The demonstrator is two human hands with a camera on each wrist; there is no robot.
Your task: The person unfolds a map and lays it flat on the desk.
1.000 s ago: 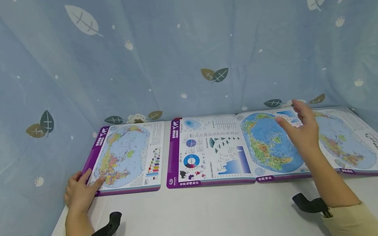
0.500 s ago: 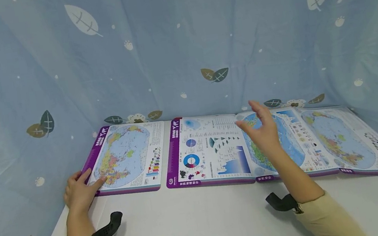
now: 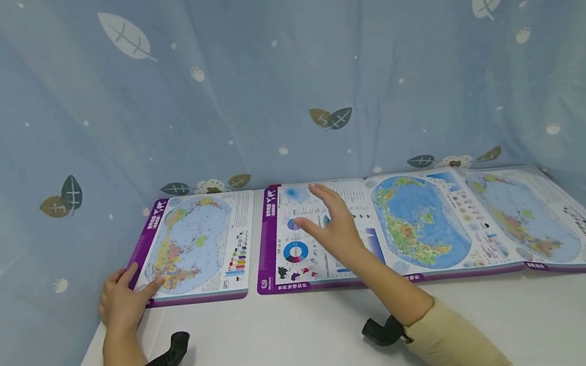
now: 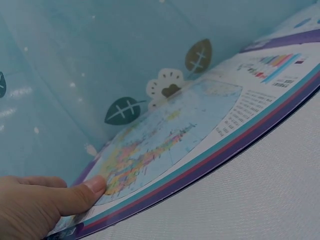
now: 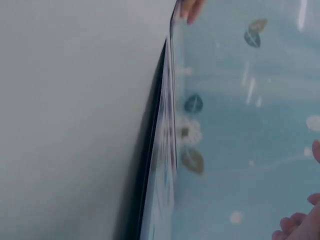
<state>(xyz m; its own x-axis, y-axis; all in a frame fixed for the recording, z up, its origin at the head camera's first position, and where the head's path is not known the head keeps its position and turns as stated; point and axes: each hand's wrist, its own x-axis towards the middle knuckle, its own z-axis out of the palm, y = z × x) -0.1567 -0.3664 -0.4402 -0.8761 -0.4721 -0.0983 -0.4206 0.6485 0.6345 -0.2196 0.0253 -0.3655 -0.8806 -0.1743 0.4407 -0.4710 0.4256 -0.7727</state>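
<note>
In the head view my left hand [image 3: 121,300] rests on the left edge of a purple-bordered world map sheet [image 3: 194,240]. Its thumb [image 4: 94,189] lies on the map's printed face near the lower left corner. To the right of that sheet lies a fold-out world map [image 3: 422,221] with several panels. My right hand [image 3: 336,230] is raised over its left panel, thumb and index finger spread apart, nothing between them. Part of that panel's charts is hidden behind the hand. The right wrist view shows that hand's fingertips [image 5: 295,222] at the lower right.
White cloth covers the table [image 3: 271,348]. Close behind the maps hangs a blue curtain [image 3: 266,74] with leaf prints. Black curved camera mounts, one on the left wrist [image 3: 164,358] and one on the right wrist [image 3: 384,331], stick out over the table. A narrow gap separates the two maps.
My right hand has swept left above the fold-out map, from its right-hand panels to the left panel, staying spread. My left hand and both maps have stayed in place.
</note>
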